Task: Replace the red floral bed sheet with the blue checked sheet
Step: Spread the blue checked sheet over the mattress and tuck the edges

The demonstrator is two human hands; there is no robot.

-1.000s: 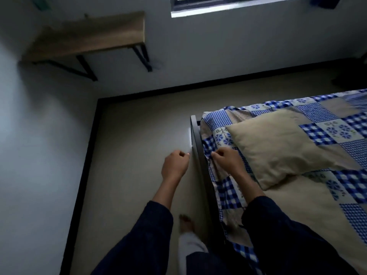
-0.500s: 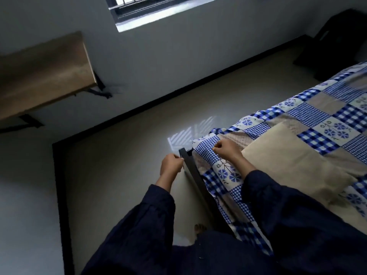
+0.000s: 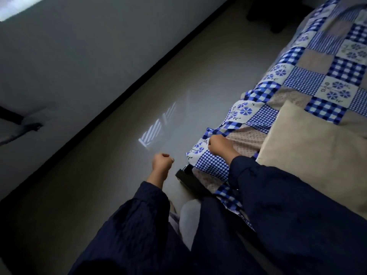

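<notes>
The sheet (image 3: 309, 80) is matt printed cloth; the pillow (image 3: 309, 147) plain beige fabric; the floor (image 3: 139, 116) at centre smooth, faintly glossy.

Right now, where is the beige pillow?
In the head view the beige pillow lies at the right, on the blue checked sheet, just right of the right hand that grips the sheet's edge.

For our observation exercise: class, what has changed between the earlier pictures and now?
The right hand, gripping the blue checked sheet, has slid along its edge to the bed's corner. The left hand stays curled and empty beside the bed frame; the pillow stays put.
</notes>
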